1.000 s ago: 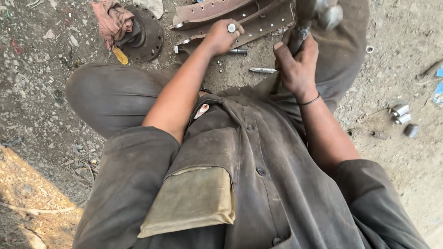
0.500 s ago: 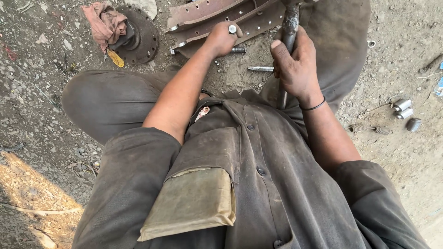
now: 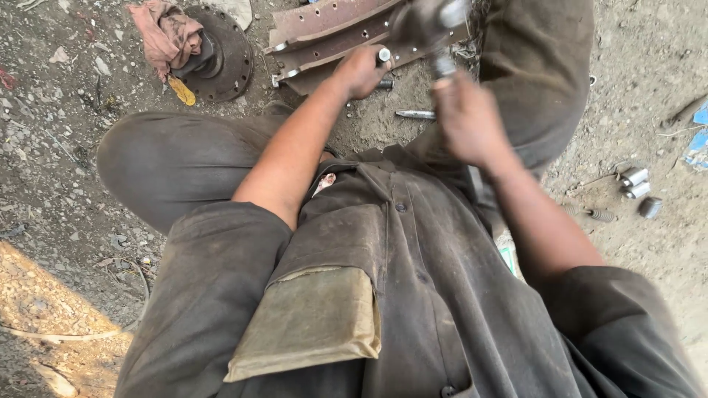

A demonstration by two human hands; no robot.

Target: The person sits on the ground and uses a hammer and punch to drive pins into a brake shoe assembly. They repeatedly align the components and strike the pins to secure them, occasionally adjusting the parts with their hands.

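Note:
I sit on the dirt ground in grey work clothes. My left hand (image 3: 360,71) is closed around a short metal punch (image 3: 383,56) standing upright against a rusty curved brake shoe (image 3: 324,26). My right hand (image 3: 468,118) grips the handle of a hammer (image 3: 431,22), whose blurred head is raised above the brake shoe near the punch. A loose metal bolt (image 3: 415,114) lies on the ground between my hands.
A round rusty hub plate (image 3: 225,63) with a reddish rag (image 3: 166,33) on it lies at the upper left. Several small metal sockets and bolts (image 3: 634,184) lie on the ground at the right. A blue scrap (image 3: 697,136) is at the right edge.
My right hand has pulled back toward me and the hammer head has swung, now blurred above the brake shoe. My left hand stays on the punch.

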